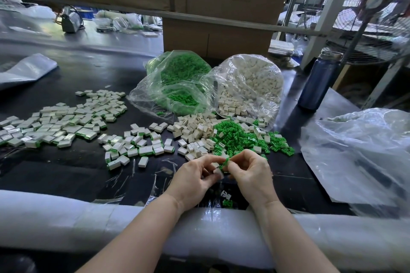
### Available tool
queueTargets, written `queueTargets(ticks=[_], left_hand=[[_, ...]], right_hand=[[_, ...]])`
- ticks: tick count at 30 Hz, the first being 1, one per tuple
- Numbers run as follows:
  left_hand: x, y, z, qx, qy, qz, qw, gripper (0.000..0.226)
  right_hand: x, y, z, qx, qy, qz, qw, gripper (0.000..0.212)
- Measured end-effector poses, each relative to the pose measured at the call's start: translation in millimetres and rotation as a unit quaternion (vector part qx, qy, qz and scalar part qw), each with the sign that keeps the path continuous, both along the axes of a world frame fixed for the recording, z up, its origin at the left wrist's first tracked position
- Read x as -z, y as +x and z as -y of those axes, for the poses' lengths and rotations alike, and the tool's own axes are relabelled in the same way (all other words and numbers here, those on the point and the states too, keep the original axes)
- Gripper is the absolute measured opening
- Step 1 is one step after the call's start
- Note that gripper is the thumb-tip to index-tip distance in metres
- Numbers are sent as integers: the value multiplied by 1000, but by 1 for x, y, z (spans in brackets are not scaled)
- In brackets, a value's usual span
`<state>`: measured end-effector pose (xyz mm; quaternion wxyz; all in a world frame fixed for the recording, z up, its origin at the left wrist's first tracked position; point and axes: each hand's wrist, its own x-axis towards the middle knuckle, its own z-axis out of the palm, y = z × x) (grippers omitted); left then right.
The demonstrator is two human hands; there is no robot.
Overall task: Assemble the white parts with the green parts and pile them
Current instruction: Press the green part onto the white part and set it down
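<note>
My left hand (195,176) holds a small white part (218,172) between its fingertips, low over the dark table. My right hand (249,174) pinches a green part (225,162) right beside it, the two pieces touching. Just beyond my hands lie a loose heap of white parts (195,133) and a heap of green parts (235,136). Assembled white-and-green pieces (62,122) spread in a wide pile to the left, with a smaller group (135,146) in the middle. Two stray pieces, one green (227,203), lie under my wrists.
Two clear bags stand behind the heaps, one of green parts (179,80), one of white parts (250,86). A dark blue bottle (318,80) stands at the right. Crumpled plastic (359,157) covers the right side. White foam padding (88,224) lines the table's near edge. Cardboard boxes (217,37) rise behind.
</note>
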<state>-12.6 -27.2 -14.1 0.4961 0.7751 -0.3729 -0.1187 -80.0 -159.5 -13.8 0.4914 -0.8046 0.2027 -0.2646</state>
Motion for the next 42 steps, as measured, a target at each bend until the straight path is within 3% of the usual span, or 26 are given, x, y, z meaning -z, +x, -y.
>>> queueTargets(ticks=[12, 18, 25, 38, 42], left_hand=[[2, 1, 0, 2, 2, -9, 1000, 32], [3, 3, 1, -45, -13, -6, 999, 19], [1, 2, 1, -61, -65, -49, 995, 27], [0, 3, 0, -47, -85, -105, 990, 16], [-1, 3, -1, -41, -118, -157, 980, 14]], right_hand=[[0, 0, 1, -42, 8, 7, 999, 9], [1, 0, 2, -39, 19, 16, 999, 13], [-1, -1, 0, -68, 50, 50, 995, 18], [-5, -3, -2, -88, 68, 49, 993, 20], [-6, -3, -3, -87, 70, 46, 993, 19]])
